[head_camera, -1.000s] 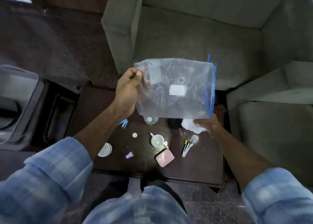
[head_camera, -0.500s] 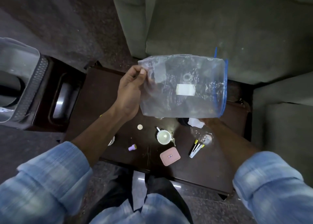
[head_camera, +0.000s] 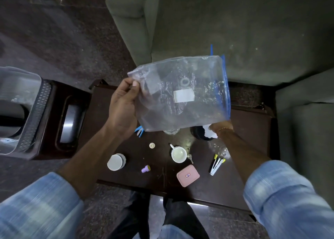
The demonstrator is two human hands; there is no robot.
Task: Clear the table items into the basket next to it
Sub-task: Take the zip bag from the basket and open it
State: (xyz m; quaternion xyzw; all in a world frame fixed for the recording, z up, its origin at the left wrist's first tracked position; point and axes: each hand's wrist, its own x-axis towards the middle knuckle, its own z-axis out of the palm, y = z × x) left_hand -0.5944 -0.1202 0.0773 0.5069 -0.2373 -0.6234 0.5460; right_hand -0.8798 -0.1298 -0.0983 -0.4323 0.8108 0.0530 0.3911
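My left hand [head_camera: 122, 105] pinches the left edge of a clear zip bag [head_camera: 182, 94] with a blue seal, held spread above the dark table [head_camera: 253, 130]. My right hand [head_camera: 219, 128] is at the bag's lower right corner and seems to pinch it; its fingers are mostly hidden, just above crumpled white paper [head_camera: 209, 134]. On the table lie a white cup [head_camera: 179, 154], a pink case [head_camera: 188, 175], a white-lidded jar [head_camera: 116, 162], a purple cap [head_camera: 145, 168], a stapler [head_camera: 216, 164] and a blue clip [head_camera: 139, 131]. The translucent basket [head_camera: 36, 112] stands left of the table.
Green sofas [head_camera: 198, 22] close in behind and to the right of the table. A dark stool [head_camera: 70, 116] sits between basket and table. A glass [head_camera: 170, 131] and a black object [head_camera: 198, 135] are partly hidden under the bag. My knees are at the front edge.
The bag has tilted a little, its left side lower, still held by both hands. My left arm has shifted, so the white-lidded jar now shows fully.
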